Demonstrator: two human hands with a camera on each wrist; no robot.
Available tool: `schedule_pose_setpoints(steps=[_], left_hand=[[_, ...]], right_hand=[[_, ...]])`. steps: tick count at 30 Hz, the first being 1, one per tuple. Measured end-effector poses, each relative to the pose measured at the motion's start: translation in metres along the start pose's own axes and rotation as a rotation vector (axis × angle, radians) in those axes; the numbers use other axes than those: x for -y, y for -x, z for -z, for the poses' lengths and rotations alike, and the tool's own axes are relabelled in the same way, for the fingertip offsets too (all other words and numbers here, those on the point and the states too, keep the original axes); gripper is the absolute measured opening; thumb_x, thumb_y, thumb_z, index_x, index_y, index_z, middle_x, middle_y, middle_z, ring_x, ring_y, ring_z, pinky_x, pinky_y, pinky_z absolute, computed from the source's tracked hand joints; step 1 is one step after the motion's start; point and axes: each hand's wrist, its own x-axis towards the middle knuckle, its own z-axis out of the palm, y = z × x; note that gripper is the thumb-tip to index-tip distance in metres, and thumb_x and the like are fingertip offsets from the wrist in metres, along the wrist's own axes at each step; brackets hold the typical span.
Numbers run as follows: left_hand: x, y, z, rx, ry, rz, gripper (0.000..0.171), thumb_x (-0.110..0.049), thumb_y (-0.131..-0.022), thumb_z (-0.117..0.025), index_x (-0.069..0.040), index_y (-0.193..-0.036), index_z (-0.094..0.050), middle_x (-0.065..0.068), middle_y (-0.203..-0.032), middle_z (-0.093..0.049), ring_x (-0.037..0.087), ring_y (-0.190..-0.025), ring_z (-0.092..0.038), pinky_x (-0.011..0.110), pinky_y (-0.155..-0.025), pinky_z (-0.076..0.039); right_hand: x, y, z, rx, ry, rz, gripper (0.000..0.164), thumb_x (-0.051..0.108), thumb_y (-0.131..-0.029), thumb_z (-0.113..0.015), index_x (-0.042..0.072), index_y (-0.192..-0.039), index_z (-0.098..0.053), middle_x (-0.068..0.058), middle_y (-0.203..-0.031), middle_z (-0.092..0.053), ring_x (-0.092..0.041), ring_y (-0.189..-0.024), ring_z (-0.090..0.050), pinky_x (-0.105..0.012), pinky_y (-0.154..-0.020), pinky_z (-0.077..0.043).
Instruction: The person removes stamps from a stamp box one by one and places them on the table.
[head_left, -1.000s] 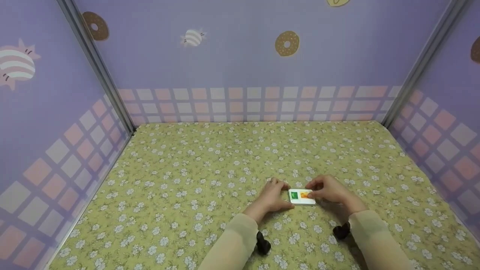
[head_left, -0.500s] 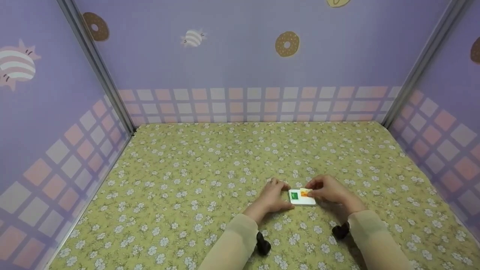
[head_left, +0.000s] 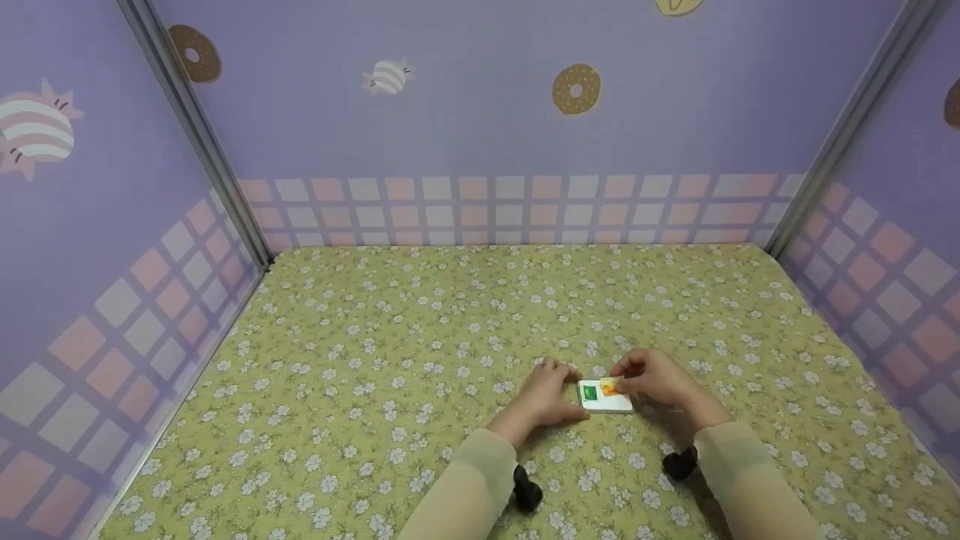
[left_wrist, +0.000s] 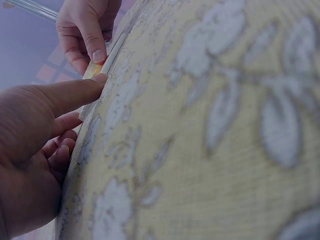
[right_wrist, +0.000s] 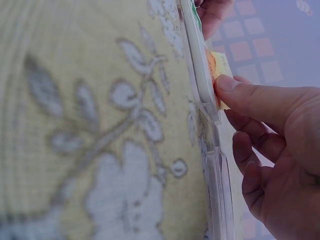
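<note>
A small white flat rectangular block point(head_left: 611, 403) lies on the flowered cloth, with a green square point(head_left: 590, 392) on its left part. My left hand point(head_left: 546, 394) grips the block's left end, thumb at the near edge and fingers at the far one. With thumb and fingers, my right hand point(head_left: 661, 382) pinches a thin orange-and-yellow card-like piece point(head_left: 608, 385) over the block's right part. In the right wrist view this piece point(right_wrist: 224, 65) stands out from the white block point(right_wrist: 196, 60) at a tilt. My right fingers partly hide it. Whether it is a sticker or a card I cannot tell.
A yellow-green cloth point(head_left: 420, 322) with white flowers covers the table. Purple walls point(head_left: 480, 112) with pink and white checks enclose it at the back and both sides. Dark wrist straps point(head_left: 527, 489) show at the sleeve cuffs.
The orange-and-yellow piece has lifted and tilted slightly away from the white block in my right hand's pinch, its top now past the far edge. My left hand has stayed in place.
</note>
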Motion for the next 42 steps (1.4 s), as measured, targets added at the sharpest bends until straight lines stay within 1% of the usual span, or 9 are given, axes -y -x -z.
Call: schedule_pose_setpoints(steps=[6,14,20,25,28,35,42], left_hand=[[0.001,0.0,-0.001,0.003,0.015,0.002,0.063,-0.034,-0.08,-0.089,-0.013,-0.134,-0.064,0.005,-0.125,-0.052,0.025,-0.119,-0.05,0.039,-0.105,-0.045],[0.001,-0.001,-0.001,0.0,0.002,0.002,0.065,-0.034,-0.08,-0.089,-0.014,-0.135,-0.063,0.005,-0.128,-0.052,0.025,-0.122,-0.05,0.039,-0.107,-0.045],[0.001,0.0,-0.001,0.0,-0.005,0.0,0.064,-0.034,-0.08,-0.089,-0.013,-0.134,-0.064,0.006,-0.128,-0.052,0.025,-0.121,-0.051,0.04,-0.107,-0.044],[0.0,-0.001,-0.001,0.001,0.01,0.017,0.064,-0.034,-0.08,-0.089,-0.014,-0.134,-0.064,0.004,-0.126,-0.051,0.022,-0.118,-0.05,0.038,-0.105,-0.045],[0.001,-0.001,-0.001,0.003,0.01,0.021,0.064,-0.034,-0.08,-0.089,-0.014,-0.135,-0.063,0.003,-0.126,-0.051,0.021,-0.118,-0.05,0.037,-0.105,-0.045],[0.0,-0.001,-0.001,0.004,0.002,0.015,0.064,-0.034,-0.08,-0.089,-0.013,-0.135,-0.063,0.005,-0.125,-0.052,0.023,-0.117,-0.051,0.038,-0.105,-0.045],[0.0,-0.001,-0.001,0.0,-0.011,0.016,0.064,-0.035,-0.079,-0.09,-0.013,-0.134,-0.064,0.005,-0.127,-0.052,0.025,-0.12,-0.051,0.039,-0.107,-0.044]], right_hand=[[-0.001,0.0,0.0,-0.002,-0.001,-0.001,0.011,0.007,-0.093,-0.072,-0.001,-0.101,-0.074,-0.014,-0.097,-0.072,-0.015,-0.081,-0.062,-0.027,-0.072,-0.051],[-0.002,0.002,0.001,-0.017,-0.006,-0.001,0.011,0.009,-0.095,-0.071,0.002,-0.101,-0.076,-0.013,-0.099,-0.073,-0.017,-0.084,-0.064,-0.03,-0.075,-0.052],[-0.001,0.001,0.002,-0.03,0.021,-0.035,0.011,0.011,-0.096,-0.071,0.004,-0.101,-0.077,-0.011,-0.101,-0.074,-0.015,-0.086,-0.064,-0.029,-0.075,-0.052],[0.001,0.001,0.004,-0.03,0.052,-0.068,0.012,0.014,-0.097,-0.071,0.006,-0.102,-0.078,-0.009,-0.102,-0.075,-0.013,-0.085,-0.064,-0.028,-0.074,-0.051],[0.003,0.001,0.005,-0.023,0.041,-0.09,0.012,0.015,-0.097,-0.071,0.006,-0.101,-0.078,-0.009,-0.101,-0.075,-0.013,-0.084,-0.063,-0.028,-0.074,-0.05],[0.004,0.001,0.008,-0.018,0.036,-0.066,0.013,0.015,-0.098,-0.07,0.005,-0.101,-0.078,-0.01,-0.099,-0.074,-0.016,-0.084,-0.063,-0.031,-0.074,-0.05],[0.002,-0.001,0.011,-0.015,0.017,-0.083,0.016,0.016,-0.1,-0.068,0.004,-0.105,-0.077,-0.01,-0.102,-0.074,-0.016,-0.089,-0.065,-0.031,-0.077,-0.053]])
